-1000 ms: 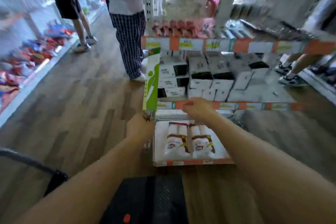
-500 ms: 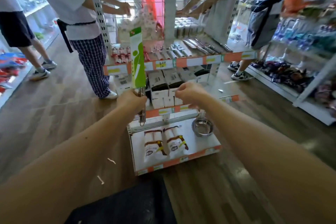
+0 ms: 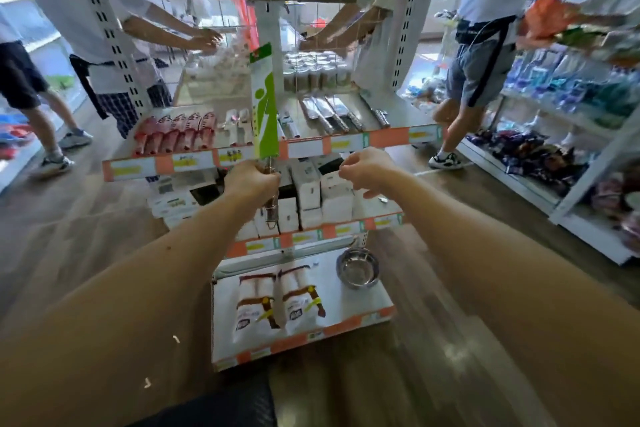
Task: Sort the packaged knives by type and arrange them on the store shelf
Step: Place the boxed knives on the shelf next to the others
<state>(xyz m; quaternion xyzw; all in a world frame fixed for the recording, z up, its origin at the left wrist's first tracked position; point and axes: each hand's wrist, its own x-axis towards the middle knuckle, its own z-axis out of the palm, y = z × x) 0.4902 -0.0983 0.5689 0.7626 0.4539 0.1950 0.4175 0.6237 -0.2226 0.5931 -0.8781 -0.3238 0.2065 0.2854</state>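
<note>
Bottom shelf (image 3: 356,305): we count two white bags (image 3: 258,305) with brown bands lying side by side, and one steel bowl (image 3: 357,269) to their right, apart from them.
Middle shelf (image 3: 346,227): rows of white boxes (image 3: 336,198) (too blurred for us to count).
Left hand (image 3: 251,184): wrapped tight round a metal handle, in front of the middle shelf.
Knife (image 3: 266,104): one, held upright by that handle. Its blade is in a green and white card sleeve that rises across the front edge of the top shelf. The butt of the handle pokes out below the fist.
Right hand (image 3: 367,172): well apart from the left, level with it, fingers curled in. We see nothing in them.
Top shelf (image 3: 381,137): from left, five red packs (image 3: 176,135) as far as we can count, two white packs (image 3: 239,125), then behind the sleeve some we cannot make out. To the right lie three broad steel blades (image 3: 327,114) side by side and one narrower knife (image 3: 374,111).
Behind the top shelf: a block of jars (image 3: 313,74), count unclear.
People: three stand around the rack. One wears checked trousers (image 3: 114,107) at the left, one dark shorts (image 3: 17,80) at the far left, and one grey shorts (image 3: 474,73) at the right.
</note>
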